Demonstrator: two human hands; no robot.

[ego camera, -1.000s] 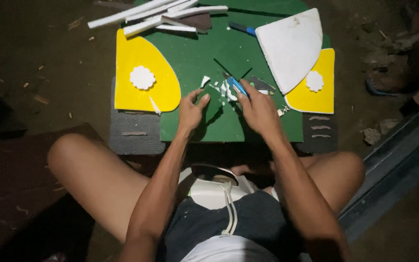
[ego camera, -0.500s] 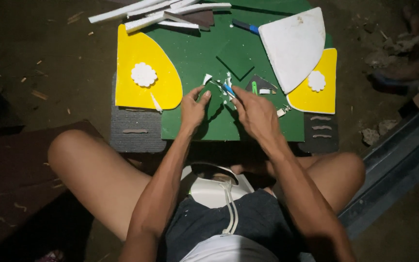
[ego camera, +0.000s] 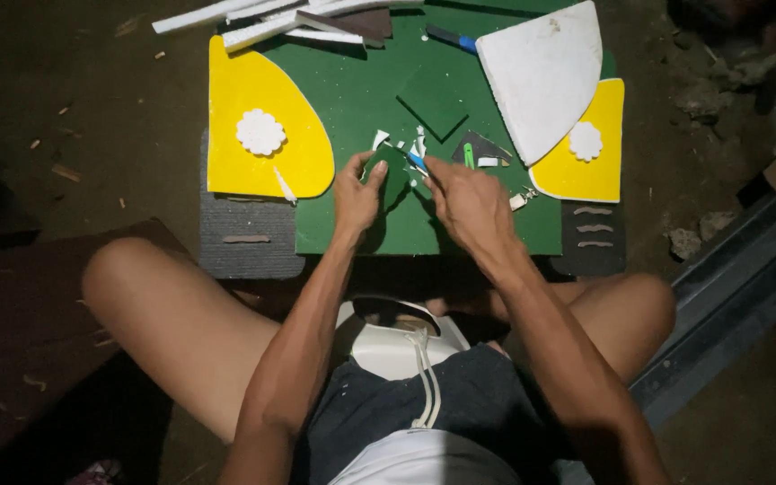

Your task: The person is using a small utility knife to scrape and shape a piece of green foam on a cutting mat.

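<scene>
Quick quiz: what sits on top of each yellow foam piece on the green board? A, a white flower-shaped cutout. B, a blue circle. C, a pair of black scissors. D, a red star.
A: a white flower cutout lies on the left yellow piece, and another white flower cutout lies on the right yellow piece.

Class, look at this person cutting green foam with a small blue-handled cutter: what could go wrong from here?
1. The left hand pins the green foam piece right beside the blue-handled cutter in the right hand; a slip could nick a finger.
2. The light is dim, so the cut line may be hard to follow.
</scene>
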